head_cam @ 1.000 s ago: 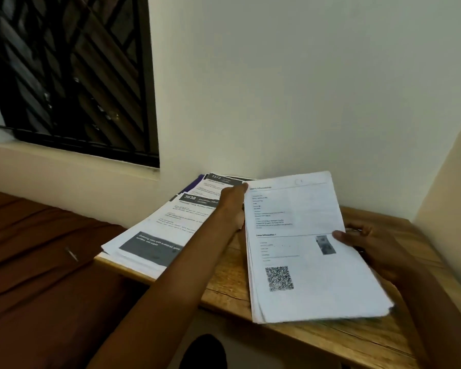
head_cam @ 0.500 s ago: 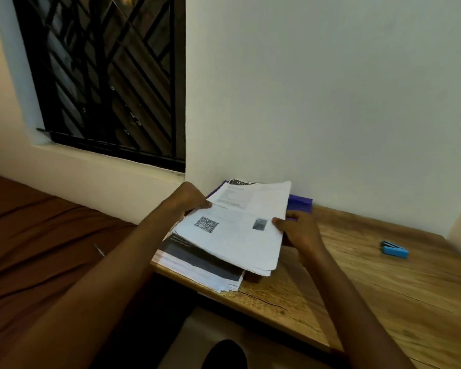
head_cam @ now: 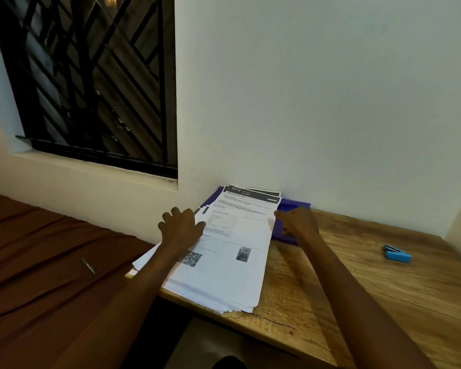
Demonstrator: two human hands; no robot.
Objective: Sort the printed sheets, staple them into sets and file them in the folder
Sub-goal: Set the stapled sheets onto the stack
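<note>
Left hand point(head_cam: 181, 225) rests on the sheets point(head_cam: 224, 262), thumb on top, fingers curled at the edge. Right hand point(head_cam: 298, 222) loose beside them. Sheets lie on folder point(head_cam: 293, 205), worktop point(head_cam: 357, 288). Stapler point(head_cam: 397, 255) untouched; stapling, filing remain.

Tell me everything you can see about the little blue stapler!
The stapler is small and light blue with a darker top part, and looks like plastic. It lies flat on the wooden table, off to the right near the wall corner. Nothing touches it; both hands and the papers are well away.
</note>
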